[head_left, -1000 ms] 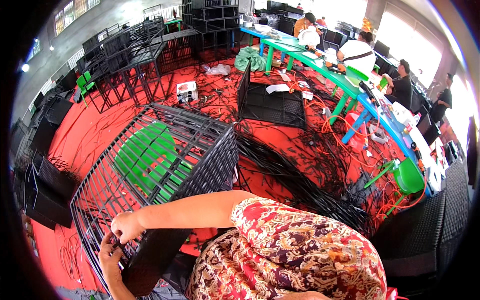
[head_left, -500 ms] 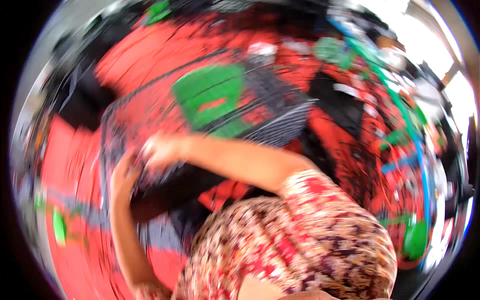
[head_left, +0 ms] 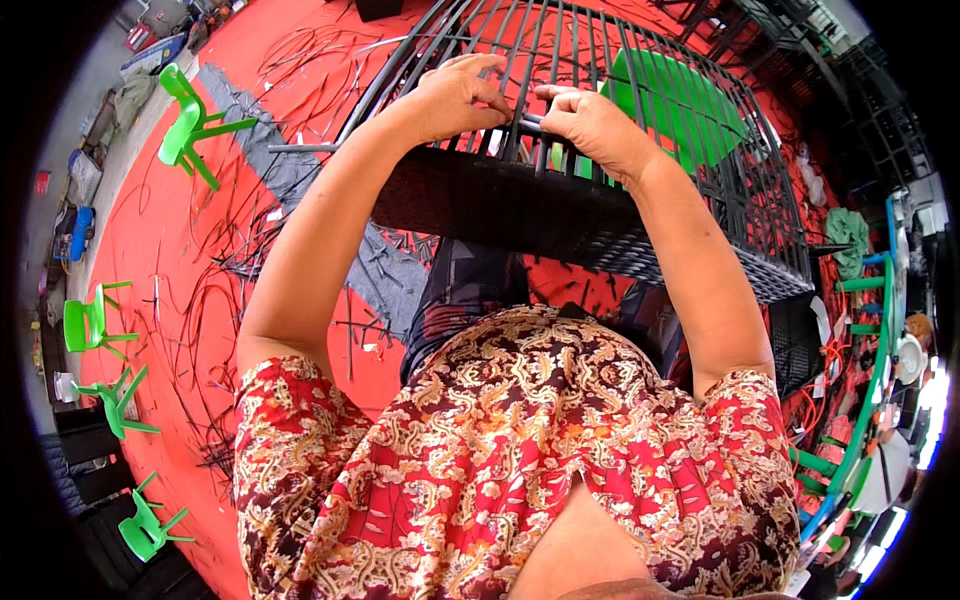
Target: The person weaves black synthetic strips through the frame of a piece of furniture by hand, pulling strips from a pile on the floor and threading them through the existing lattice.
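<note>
A large black frame [head_left: 470,195] with many parallel slats stands tilted across my lap, its near side a dark, tightly woven panel. At its near upper edge, my left hand [head_left: 460,100] bends its fingers and thumb round a black strip [head_left: 517,75]. Just to the right, my right hand [head_left: 598,125] pinches at the same edge with thumb and forefinger. A short gap separates the two hands, and the strip runs through it. My fingertips partly hide the spot they grip. Behind the slats shows a green plastic chair [head_left: 680,105].
Several small green chairs [head_left: 187,130] stand along the left of the red floor [head_left: 190,260]. Loose black strips and offcuts lie on a grey mat [head_left: 385,275]. To the right are a green and blue pole structure [head_left: 868,400] and a black crate [head_left: 792,345].
My view has swung round and steadied from a blur. My hands, close together before, are now a little apart at the frame's edge. The frame sits higher and further right in view.
</note>
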Tool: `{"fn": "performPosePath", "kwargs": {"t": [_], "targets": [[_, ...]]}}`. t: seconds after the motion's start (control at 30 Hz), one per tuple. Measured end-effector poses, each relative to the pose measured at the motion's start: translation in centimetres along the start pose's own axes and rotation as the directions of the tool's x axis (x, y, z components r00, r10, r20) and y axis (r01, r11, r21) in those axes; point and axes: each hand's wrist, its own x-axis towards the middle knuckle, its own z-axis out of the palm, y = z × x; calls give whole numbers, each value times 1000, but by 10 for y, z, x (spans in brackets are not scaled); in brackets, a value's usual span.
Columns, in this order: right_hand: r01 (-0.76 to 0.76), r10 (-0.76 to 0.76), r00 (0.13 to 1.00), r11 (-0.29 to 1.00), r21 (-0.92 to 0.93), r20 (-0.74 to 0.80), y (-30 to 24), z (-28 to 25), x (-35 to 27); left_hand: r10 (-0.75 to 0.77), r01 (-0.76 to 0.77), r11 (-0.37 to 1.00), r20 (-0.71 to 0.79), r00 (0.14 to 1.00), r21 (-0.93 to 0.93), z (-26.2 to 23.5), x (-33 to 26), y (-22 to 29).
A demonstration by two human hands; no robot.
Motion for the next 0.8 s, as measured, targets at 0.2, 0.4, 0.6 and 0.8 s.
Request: {"fn": "performPosePath", "kwargs": {"t": [0.2,0.4,0.6,0.8], "targets": [[-32,32,999,999,-13,9,-10,2,0,-155,73,969,347,925,237,-11,7,28],[-7,15,997,995,-96,80,-7,-1,-1,-21,20,1000,133,991,7,14,-1,3],[55,-36,997,956,-288,72,-9,2,-2,120,-101,989,181,976,-110,5,8,2],[178,-226,973,860,-479,-45,-7,9,1,48,19,929,172,984,-369,-10,4,12]]}}
